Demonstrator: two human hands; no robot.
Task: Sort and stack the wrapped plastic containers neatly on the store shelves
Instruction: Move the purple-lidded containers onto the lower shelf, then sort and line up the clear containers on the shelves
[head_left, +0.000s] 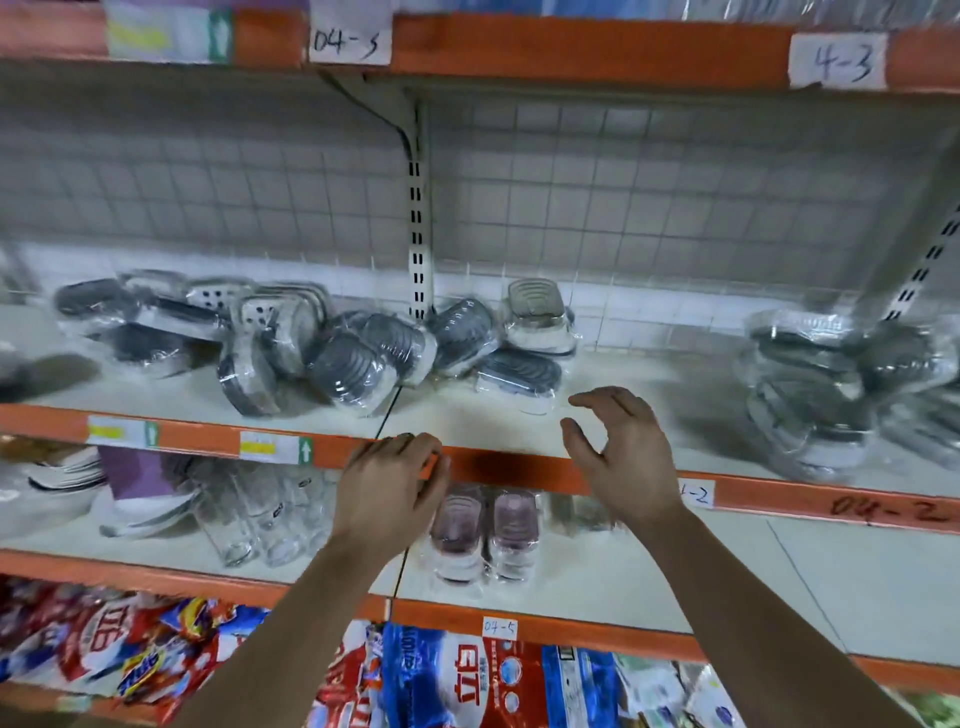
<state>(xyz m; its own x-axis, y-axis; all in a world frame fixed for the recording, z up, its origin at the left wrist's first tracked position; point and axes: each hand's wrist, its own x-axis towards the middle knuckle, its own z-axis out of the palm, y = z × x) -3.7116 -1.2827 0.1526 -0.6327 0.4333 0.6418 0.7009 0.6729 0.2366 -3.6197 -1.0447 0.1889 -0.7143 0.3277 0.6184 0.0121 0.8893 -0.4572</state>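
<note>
Several wrapped grey-lidded plastic containers (343, 358) lie jumbled on the middle shelf (623, 384), left of centre. One lies flat at the front of the pile (519, 379), and a clear one (537, 317) sits stacked behind it. A taller stack of wrapped containers (810, 384) stands at the right. My left hand (389, 488) rests with curled fingers on the orange shelf edge (509, 470) and holds nothing else. My right hand (618, 457) hovers over the shelf front, fingers spread and bent, just right of the flat container, empty.
Two pink-lidded wrapped containers (483, 530) stand on the lower shelf beneath my hands, with clear glassware (260, 514) and white bowls (62, 488) to their left. Bright detergent bags (441, 680) fill the bottom shelf. A wire grid backs the shelf, split by a slotted upright (418, 218).
</note>
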